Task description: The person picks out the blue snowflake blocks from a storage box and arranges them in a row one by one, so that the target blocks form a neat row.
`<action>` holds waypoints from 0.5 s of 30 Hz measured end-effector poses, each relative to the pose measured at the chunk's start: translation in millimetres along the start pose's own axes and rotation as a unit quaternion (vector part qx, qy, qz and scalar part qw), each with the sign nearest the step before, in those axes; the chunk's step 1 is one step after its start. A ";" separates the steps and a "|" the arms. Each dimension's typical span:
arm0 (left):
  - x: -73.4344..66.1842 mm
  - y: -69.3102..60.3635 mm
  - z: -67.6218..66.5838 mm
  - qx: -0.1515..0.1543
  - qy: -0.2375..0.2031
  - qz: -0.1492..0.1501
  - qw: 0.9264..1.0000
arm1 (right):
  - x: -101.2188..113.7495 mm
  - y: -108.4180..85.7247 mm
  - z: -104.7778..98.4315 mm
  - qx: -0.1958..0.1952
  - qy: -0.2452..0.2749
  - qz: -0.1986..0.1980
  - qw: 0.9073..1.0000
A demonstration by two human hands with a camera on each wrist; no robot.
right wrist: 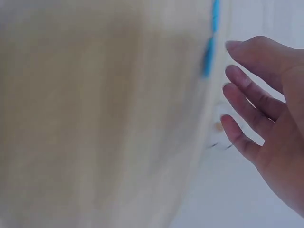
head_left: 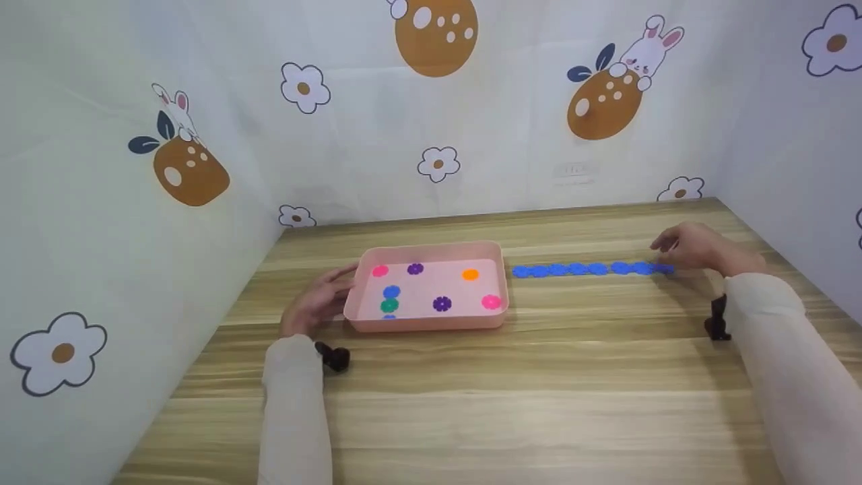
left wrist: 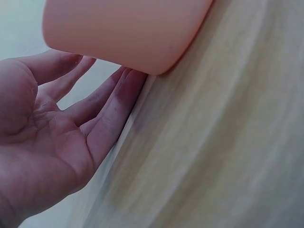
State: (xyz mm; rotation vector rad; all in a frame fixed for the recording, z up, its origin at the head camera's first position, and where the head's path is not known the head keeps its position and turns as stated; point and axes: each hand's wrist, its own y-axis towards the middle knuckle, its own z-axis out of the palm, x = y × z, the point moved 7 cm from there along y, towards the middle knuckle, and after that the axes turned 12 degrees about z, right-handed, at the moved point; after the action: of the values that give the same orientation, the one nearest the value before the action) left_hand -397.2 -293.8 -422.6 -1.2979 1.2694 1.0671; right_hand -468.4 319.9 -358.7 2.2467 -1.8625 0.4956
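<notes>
A pink tray (head_left: 424, 324) stands on the table with several small flower-shaped discs in it: pink discs (head_left: 491, 302), purple discs (head_left: 442, 304), an orange disc (head_left: 470, 275), blue discs (head_left: 391, 292) and a green disc (head_left: 389, 306). My left hand (head_left: 316, 303) is at the tray's left side, fingers extended against its outer wall (left wrist: 123, 33). To the tray's right runs a row of blue flower-shaped discs (head_left: 577, 269). Over its right end hovers my right hand (head_left: 704, 249). In the right wrist view its fingers are loosely bent, holding nothing, apart from the blue discs (right wrist: 209, 57).
The wood-grain table (head_left: 512, 404) is bounded by a patterned cloth backdrop (head_left: 377, 135) behind and at both sides. Black wrist cameras sit on both forearms, the left camera (head_left: 335, 357) near the tray's front left corner.
</notes>
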 end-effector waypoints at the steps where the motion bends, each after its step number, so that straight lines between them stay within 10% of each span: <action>1: 0.1 -0.1 -0.4 -0.001 -0.002 0.002 1.000 | 9.1 1.9 -2.7 -0.005 -0.002 -0.007 1.000; 15: -0.4 1.1 0.6 0.005 0.003 -0.007 1.000 | 166.8 31.8 -4.0 -0.044 0.093 -0.046 0.994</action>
State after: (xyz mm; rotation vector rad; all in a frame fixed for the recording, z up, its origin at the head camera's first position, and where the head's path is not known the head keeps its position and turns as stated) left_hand -398.3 -293.1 -422.4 -1.3008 1.2675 1.0468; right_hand -473.5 162.0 -296.3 2.1371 -1.6503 0.5743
